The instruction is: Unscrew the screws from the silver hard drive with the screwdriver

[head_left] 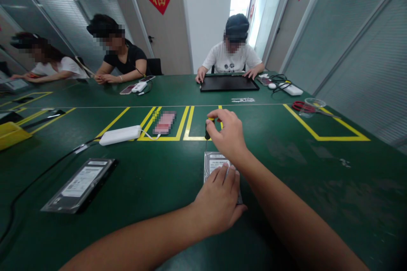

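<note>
Right hand's (230, 133) screwdriver (207, 134) at drive's (211, 159) far edge (second drive (82, 183) well apart)

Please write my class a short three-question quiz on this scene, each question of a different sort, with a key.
1. Multiple choice: What does the right hand hold?
A) scissors
B) a screwdriver
C) a power bank

2. True or false: The left hand rests on the hard drive below the screwdriver.

3. Fill in: The other hard drive lies to the ____ of the left hand.

Key: 1. B; 2. true; 3. left
</note>
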`<act>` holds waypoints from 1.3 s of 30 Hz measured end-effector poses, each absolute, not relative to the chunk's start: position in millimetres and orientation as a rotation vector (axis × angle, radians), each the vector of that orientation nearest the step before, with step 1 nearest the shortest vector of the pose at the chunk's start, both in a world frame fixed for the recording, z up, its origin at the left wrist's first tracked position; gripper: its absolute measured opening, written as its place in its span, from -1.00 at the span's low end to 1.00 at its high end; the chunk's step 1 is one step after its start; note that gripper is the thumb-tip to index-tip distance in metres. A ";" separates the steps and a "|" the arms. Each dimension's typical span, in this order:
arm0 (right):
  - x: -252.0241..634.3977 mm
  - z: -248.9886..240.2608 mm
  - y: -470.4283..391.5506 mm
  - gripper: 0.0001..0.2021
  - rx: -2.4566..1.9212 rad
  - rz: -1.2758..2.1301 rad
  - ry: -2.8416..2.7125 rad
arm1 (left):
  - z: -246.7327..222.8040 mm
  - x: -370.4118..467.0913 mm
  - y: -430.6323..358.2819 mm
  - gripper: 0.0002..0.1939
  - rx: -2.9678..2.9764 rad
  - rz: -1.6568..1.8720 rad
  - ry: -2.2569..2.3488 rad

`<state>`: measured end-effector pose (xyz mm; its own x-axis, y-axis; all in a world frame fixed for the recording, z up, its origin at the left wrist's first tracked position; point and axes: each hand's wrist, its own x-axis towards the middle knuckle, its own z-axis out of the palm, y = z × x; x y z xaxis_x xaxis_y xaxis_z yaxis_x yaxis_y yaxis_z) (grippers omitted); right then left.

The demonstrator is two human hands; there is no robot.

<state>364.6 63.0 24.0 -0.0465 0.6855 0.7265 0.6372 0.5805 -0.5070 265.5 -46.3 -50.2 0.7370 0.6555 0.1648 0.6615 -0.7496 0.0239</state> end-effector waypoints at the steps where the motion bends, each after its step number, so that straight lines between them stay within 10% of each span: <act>1: 364.5 24.0 62.8 -0.92 -1.097 0.058 -1.738 | -50.2 265.6 -46.3 -0.25 -2.896 -0.253 -1.102; 39: 362.5 24.8 61.4 -0.92 -1.059 0.069 -1.719 | -48.8 264.3 -47.3 -0.26 -2.884 -0.266 -1.103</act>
<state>362.5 61.4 24.8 -0.0403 0.6702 0.7411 0.6090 0.6045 -0.5135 264.3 -47.3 -48.8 0.7319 0.6586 0.1748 0.6659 -0.7457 0.0217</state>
